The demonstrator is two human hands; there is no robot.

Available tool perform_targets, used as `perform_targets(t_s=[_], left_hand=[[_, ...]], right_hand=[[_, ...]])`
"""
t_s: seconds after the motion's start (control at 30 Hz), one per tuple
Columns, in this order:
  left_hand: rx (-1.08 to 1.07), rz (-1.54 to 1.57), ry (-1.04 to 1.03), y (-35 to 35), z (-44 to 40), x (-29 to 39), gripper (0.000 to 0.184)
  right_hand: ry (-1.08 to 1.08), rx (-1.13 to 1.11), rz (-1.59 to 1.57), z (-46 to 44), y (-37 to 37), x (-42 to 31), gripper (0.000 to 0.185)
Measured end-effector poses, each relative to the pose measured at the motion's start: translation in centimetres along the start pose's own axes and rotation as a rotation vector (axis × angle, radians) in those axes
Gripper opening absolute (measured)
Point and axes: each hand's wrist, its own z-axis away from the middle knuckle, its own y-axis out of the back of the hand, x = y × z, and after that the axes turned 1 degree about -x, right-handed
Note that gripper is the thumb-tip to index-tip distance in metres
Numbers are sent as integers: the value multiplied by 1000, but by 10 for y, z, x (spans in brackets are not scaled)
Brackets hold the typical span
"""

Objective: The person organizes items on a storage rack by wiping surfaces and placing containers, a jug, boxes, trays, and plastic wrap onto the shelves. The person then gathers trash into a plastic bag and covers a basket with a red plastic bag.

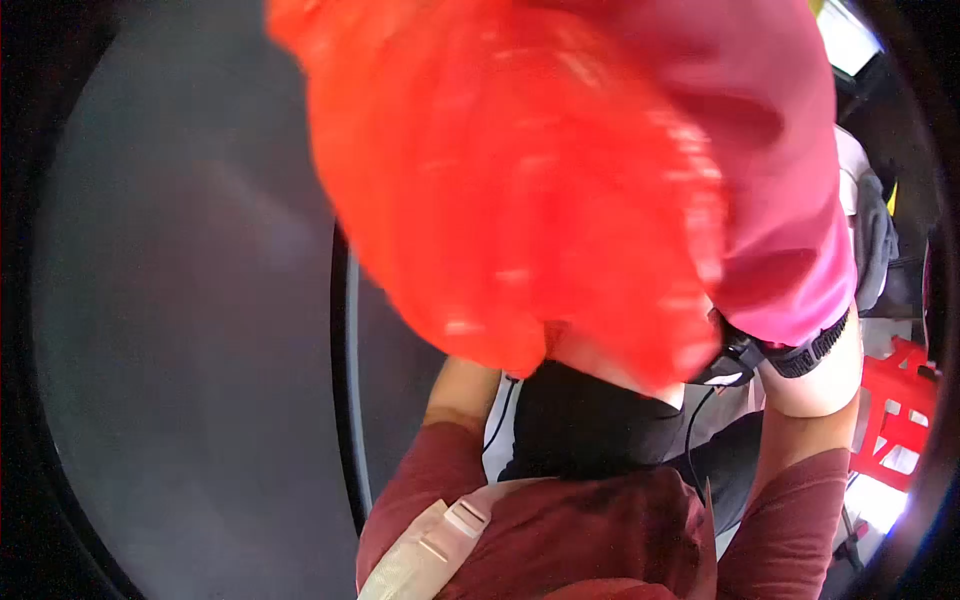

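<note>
A large bright red thing [520, 200], smeared by motion, fills the upper middle of the head view and looks like cloth or a head covering. My left forearm [462, 388] comes out of a maroon sleeve and passes behind it, so my left hand is hidden. On the right, my other forearm [795, 442] reaches up to bare skin below a black strap [800, 358]. My right hand cannot be made out there. What either hand holds is hidden.
A person in a pink-maroon shirt [775, 150] is very close in front. A dark grey panel [190, 300] with a black edge stands at left. A red plastic stool [890, 410] and a dark cable [692, 430] are at right.
</note>
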Motion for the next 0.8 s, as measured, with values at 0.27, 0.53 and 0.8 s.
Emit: perform_targets(t_s=[0.27,0.53,0.8], left_hand=[[-85,35,-6,21,-16,4,108],[-59,80,103,51,-36,13,64],[-18,81,25,48,-16,17,65]], right_hand=[[-252,278,43,121,82,59,22],[-439,382,55,213,118,103,23],[-534,111,705,143,27,51,17]])
